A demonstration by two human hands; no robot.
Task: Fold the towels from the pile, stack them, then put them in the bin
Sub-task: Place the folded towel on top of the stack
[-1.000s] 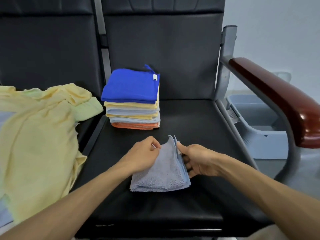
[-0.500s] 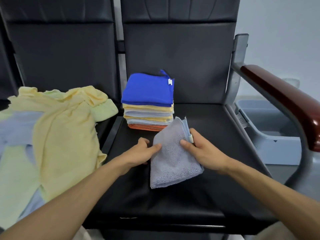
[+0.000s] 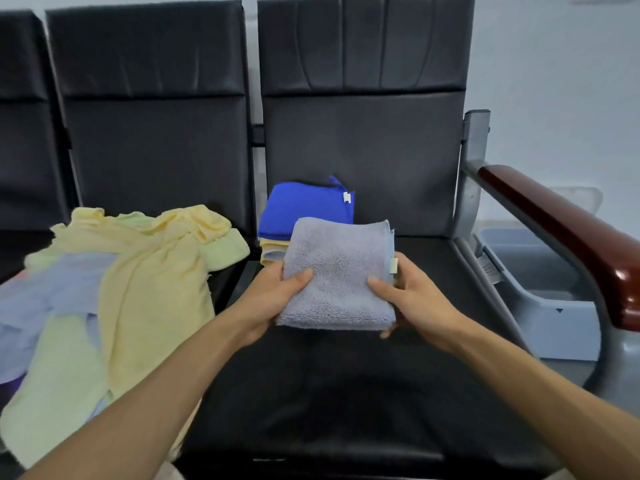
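A folded grey towel [image 3: 337,275] is held flat in the air above the black seat, in front of the stack. My left hand [image 3: 273,292] grips its left edge, thumb on top. My right hand [image 3: 408,296] grips its right edge, thumb on top and fingers beneath. Behind it stands the stack of folded towels [image 3: 304,206], a bright blue one on top, partly hidden by the grey towel. The pile of unfolded yellow, pale green and lilac towels [image 3: 114,289] lies on the seat to the left. A grey plastic bin [image 3: 540,292] sits on the floor at the right.
The black seat [image 3: 346,393] spreads below my hands. A metal post with a dark red-brown armrest [image 3: 571,237] runs along the seat's right side, between the seat and the bin. Black backrests stand behind.
The grey towel has been lifted off the seat and brought up level toward the stack. Both hands moved from flattening it to gripping its sides. The camera tilted upward.
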